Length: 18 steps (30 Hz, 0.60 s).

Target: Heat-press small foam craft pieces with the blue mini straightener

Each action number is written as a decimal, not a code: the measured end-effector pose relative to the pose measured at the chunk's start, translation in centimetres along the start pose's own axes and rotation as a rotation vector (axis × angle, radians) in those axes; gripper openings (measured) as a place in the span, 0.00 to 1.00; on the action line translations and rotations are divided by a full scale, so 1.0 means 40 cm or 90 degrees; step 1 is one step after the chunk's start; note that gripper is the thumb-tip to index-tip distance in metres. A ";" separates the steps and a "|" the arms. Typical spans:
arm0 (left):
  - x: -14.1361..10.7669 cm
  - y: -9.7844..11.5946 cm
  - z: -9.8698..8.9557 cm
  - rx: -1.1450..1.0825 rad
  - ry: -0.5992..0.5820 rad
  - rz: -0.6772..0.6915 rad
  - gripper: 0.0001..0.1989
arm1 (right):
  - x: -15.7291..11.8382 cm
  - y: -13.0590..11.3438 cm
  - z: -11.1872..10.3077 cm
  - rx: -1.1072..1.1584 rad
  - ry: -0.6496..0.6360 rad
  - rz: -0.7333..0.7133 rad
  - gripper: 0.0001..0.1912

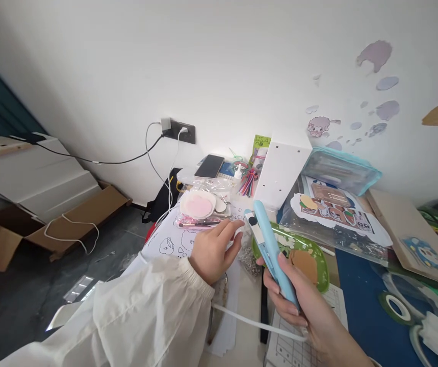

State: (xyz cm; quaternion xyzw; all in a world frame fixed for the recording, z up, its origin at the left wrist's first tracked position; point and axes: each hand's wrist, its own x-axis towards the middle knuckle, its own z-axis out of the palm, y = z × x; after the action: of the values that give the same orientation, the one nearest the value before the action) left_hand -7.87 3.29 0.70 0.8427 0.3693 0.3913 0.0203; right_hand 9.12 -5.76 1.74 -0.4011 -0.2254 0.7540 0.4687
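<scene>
A light blue mini hair straightener [267, 239] is gripped in my right hand [297, 295], its plates end pointing up and away from me. Its two arms stand slightly apart at the tip. A white cord [257, 323] runs from near my right hand to the left, under my left sleeve. My left hand [214, 250] is just left of the tip, with thumb and forefinger curved and apart and nothing visible between them. Beneath the straightener lies a green patterned tray [324, 275] with a tan round piece [303, 264] in it.
Behind my left hand are plastic packs with a pink-and-white piece [199, 205] and a phone [210, 166]. A white box [283, 168] stands near the wall. To the right are a clear bag with paper cutouts [333, 211] and a green tape roll [395, 307]. Wall sockets [180, 131] hold plugged cables.
</scene>
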 end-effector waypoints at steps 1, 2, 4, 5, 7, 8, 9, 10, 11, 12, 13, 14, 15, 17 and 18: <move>0.002 -0.001 0.001 0.030 0.000 0.014 0.11 | 0.000 0.001 0.000 -0.001 0.003 0.003 0.17; 0.003 -0.002 0.003 0.060 -0.004 0.028 0.12 | -0.001 0.001 -0.001 -0.001 0.008 0.006 0.17; 0.004 -0.004 0.006 0.110 -0.024 0.055 0.15 | 0.000 0.002 -0.001 -0.005 0.012 0.013 0.18; 0.004 -0.005 0.008 0.128 -0.035 0.066 0.17 | 0.001 0.002 -0.001 -0.007 0.012 0.015 0.18; 0.004 -0.006 0.012 0.153 -0.054 0.085 0.17 | 0.003 0.003 0.000 -0.010 0.012 0.016 0.18; 0.005 -0.007 0.013 0.161 -0.060 0.093 0.17 | 0.004 0.003 0.000 -0.013 0.013 0.015 0.18; 0.005 -0.007 0.014 0.167 -0.065 0.098 0.17 | 0.004 0.003 0.001 -0.016 0.013 0.013 0.18; 0.005 -0.007 0.014 0.171 -0.069 0.099 0.17 | 0.004 0.004 0.002 -0.018 0.014 0.012 0.18; 0.006 -0.008 0.014 0.172 -0.073 0.097 0.16 | 0.004 0.004 0.002 -0.020 0.017 0.012 0.18; 0.006 -0.008 0.014 0.170 -0.074 0.090 0.16 | 0.003 0.003 0.003 -0.020 0.018 0.013 0.18; 0.007 -0.007 0.013 0.167 -0.076 0.081 0.15 | 0.003 0.003 0.004 -0.020 0.021 0.013 0.18; 0.007 -0.007 0.012 0.159 -0.080 0.071 0.15 | 0.002 0.002 0.004 -0.020 0.025 0.014 0.18; 0.007 -0.006 0.011 0.147 -0.086 0.060 0.15 | 0.001 0.001 0.005 -0.019 0.027 0.016 0.19; 0.008 -0.003 0.007 0.105 -0.099 0.033 0.16 | -0.001 0.000 0.005 -0.021 0.028 0.015 0.19; 0.009 -0.001 0.004 0.072 -0.102 0.008 0.16 | -0.001 0.000 0.005 -0.021 0.028 0.013 0.19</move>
State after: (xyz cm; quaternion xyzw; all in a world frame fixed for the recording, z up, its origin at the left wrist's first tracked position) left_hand -7.64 3.59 0.79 0.8735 0.3825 0.3012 -0.0007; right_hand 8.95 -5.79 1.88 -0.4276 -0.2235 0.7462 0.4588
